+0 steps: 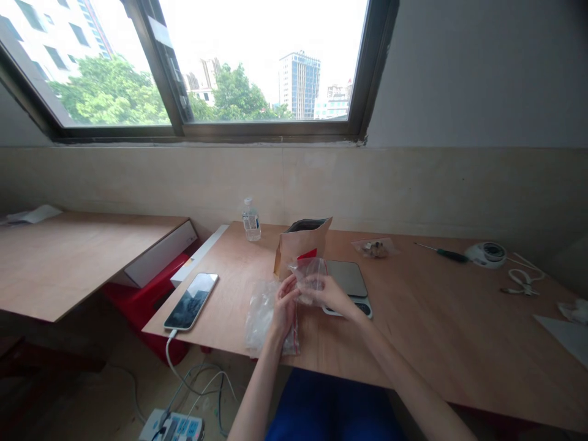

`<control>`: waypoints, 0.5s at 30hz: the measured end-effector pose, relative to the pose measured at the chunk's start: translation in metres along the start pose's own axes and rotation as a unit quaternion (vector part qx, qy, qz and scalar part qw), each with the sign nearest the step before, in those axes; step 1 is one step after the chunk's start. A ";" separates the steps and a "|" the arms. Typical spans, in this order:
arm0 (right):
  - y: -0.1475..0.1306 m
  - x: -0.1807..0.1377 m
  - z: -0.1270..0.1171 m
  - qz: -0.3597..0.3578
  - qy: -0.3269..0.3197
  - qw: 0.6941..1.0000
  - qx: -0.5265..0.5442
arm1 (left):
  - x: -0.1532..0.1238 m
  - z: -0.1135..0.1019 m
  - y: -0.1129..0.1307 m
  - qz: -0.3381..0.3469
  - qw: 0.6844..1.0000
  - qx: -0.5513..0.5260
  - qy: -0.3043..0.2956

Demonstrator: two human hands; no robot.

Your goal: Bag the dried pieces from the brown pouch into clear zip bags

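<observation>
— Where's the small clear bag (310, 275)?
— Held above the table (436, 331), just before the scale (349, 283), near the brown pouch (299, 245).
— And the fingers?
— 2 hands: left hand (285, 306) and right hand (328, 293) both pinch it, fingers closed on the plastic.

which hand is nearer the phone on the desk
Left. The left hand is right of the phone, beside the clear bag pile; the right hand is farther right, by the scale.
</observation>
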State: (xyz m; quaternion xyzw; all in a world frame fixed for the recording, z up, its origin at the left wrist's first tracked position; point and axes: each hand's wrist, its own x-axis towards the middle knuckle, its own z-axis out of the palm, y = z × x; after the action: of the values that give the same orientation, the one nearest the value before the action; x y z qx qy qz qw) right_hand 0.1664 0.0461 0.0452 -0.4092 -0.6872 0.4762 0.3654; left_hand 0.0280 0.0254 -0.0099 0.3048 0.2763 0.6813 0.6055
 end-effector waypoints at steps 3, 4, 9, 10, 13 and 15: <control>-0.004 -0.002 -0.005 0.018 0.009 1.000 0.017 | -0.001 0.000 0.000 -0.013 1.000 0.007 -0.002; -0.005 -0.002 -0.006 0.024 0.010 0.999 0.024 | -0.001 -0.001 -0.001 -0.019 1.000 0.008 0.001; -0.005 -0.007 -0.011 0.049 0.007 0.996 0.068 | 0.000 -0.005 -0.005 -0.033 0.999 0.002 0.017; -0.005 -0.007 -0.013 0.053 0.006 0.996 0.076 | 0.000 -0.005 -0.005 -0.033 0.999 0.000 0.021; -0.005 -0.009 -0.022 0.067 0.032 0.994 0.085 | 0.002 -0.006 -0.005 -0.020 0.999 -0.014 0.040; -0.008 -0.012 -0.035 0.063 0.056 0.994 0.071 | 0.002 -0.007 -0.004 -0.009 0.998 -0.023 0.052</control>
State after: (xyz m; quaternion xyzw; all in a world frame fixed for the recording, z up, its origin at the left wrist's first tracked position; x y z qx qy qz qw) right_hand 0.2003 0.0458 0.0609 -0.4505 -0.6028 0.5225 0.4009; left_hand 0.0255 0.0280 -0.0173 0.2526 0.2945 0.6969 0.6032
